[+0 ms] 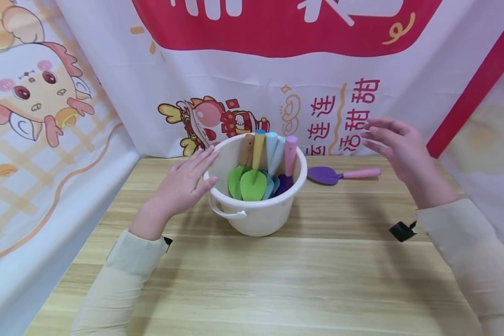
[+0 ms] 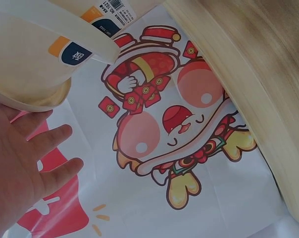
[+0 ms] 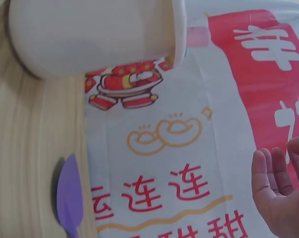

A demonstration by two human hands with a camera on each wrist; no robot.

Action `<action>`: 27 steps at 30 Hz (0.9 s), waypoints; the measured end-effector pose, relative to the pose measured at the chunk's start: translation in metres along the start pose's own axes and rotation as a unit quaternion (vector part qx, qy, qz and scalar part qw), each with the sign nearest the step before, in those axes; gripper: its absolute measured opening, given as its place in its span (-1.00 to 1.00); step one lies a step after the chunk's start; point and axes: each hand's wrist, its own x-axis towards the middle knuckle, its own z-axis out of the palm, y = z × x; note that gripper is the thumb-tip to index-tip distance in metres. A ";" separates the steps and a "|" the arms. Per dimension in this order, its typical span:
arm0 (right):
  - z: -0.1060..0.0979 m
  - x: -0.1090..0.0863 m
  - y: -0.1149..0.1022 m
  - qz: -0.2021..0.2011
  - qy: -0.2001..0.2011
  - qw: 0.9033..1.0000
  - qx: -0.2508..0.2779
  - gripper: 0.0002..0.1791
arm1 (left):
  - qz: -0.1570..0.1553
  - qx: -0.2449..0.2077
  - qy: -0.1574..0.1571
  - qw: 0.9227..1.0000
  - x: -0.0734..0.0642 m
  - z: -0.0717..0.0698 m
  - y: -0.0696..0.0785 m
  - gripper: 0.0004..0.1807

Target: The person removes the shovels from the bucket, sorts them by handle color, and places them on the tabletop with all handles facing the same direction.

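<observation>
A white bucket (image 1: 260, 219) stands on the wooden table, its handle lowered on the near left side. Inside it several small trowels lean with handles up: green blades (image 1: 253, 185), a blue-grey one (image 1: 269, 186) and a purple one with a pink handle (image 1: 291, 151). My left hand (image 1: 185, 179) rests its straight fingers on the bucket's left rim; the left wrist view shows those fingers (image 2: 50, 139) at the rim. To the right, my right hand (image 1: 396, 144) hovers with loosely bent fingers and holds nothing. Below and left of it a purple trowel (image 1: 325, 175) with a pink handle lies on the table.
A printed cloth (image 1: 243, 70) with red lettering and cartoon figures hangs behind the table. Another printed cloth (image 1: 33, 154) closes off the left side. A small black object (image 1: 402, 231) shows by the right sleeve. The wooden tabletop (image 1: 252, 284) stretches toward me.
</observation>
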 end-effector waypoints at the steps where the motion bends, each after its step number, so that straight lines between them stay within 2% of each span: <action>1: 0.003 -0.001 -0.001 -0.003 -0.005 1.000 0.004 -0.66 | 0.000 0.000 0.000 1.000 0.000 0.000 0.000 -0.27; 8: 0.021 -0.003 -0.007 -0.021 -0.028 0.999 0.002 -0.74 | 0.001 0.000 -0.007 1.000 0.000 -0.001 0.001 -0.27; 17: 0.043 -0.004 -0.005 -0.011 -0.077 0.994 -0.082 -0.70 | 0.002 -0.006 0.000 1.000 -0.002 -0.001 0.002 -0.28; 22: 0.057 -0.002 0.002 -0.017 -0.114 0.983 -0.143 -0.69 | 0.003 -0.006 0.005 1.000 -0.002 0.001 0.001 -0.28; 27: 0.070 -0.004 0.010 -0.011 -0.128 0.964 -0.234 -0.60 | 0.003 -0.010 0.005 1.000 -0.001 0.002 0.000 -0.28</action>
